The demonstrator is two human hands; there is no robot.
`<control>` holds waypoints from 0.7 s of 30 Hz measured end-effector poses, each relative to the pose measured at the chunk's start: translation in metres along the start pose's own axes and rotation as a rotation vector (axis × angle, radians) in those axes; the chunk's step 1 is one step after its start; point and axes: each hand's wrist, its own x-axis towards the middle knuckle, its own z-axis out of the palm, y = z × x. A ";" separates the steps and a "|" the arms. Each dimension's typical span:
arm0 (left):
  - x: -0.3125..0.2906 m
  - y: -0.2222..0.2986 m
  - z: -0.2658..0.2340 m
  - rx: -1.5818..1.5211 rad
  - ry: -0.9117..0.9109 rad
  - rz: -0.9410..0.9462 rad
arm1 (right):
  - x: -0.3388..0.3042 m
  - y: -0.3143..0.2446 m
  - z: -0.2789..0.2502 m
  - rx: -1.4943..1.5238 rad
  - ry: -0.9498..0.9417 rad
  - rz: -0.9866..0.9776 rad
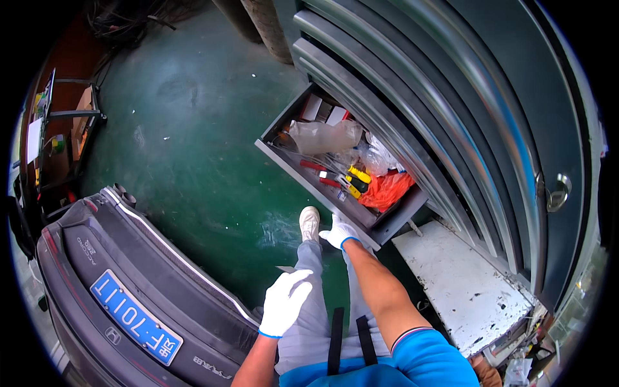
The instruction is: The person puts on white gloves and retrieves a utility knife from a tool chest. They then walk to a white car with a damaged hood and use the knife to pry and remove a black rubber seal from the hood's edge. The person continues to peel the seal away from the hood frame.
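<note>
My right hand [340,233], in a white glove with a blue cuff, is at the near end of the open drawer's front edge [303,177], thumb up and fingers against its outer side. In the drawer lie yellow-and-black handled tools [356,182], a red-handled tool [313,166], a crumpled orange plastic bag [389,191], clear plastic bags and small boxes. My left hand [284,304], gloved alike, is in front of my left leg with its fingers curled. A thin grey flat piece [284,268] sticks out past its fingers; its kind cannot be made out.
A tall grey tool cabinet [412,84] with long metal drawer handles stands at the right. Beside it is a worn white board [464,284]. A dark car bumper [155,271] with a blue plate lies at the left. A wheeled rack [71,116] stands farther off on the green floor.
</note>
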 end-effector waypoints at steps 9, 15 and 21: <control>-0.028 -0.012 -0.079 0.059 -0.186 0.347 | 0.008 0.003 -0.030 0.234 0.546 0.166; -0.033 0.124 -0.074 -0.040 -0.323 0.461 | -0.224 -0.020 -0.112 1.058 0.295 -0.594; -0.066 0.205 -0.059 0.027 -0.665 0.604 | -0.462 0.002 -0.075 1.366 0.380 -0.662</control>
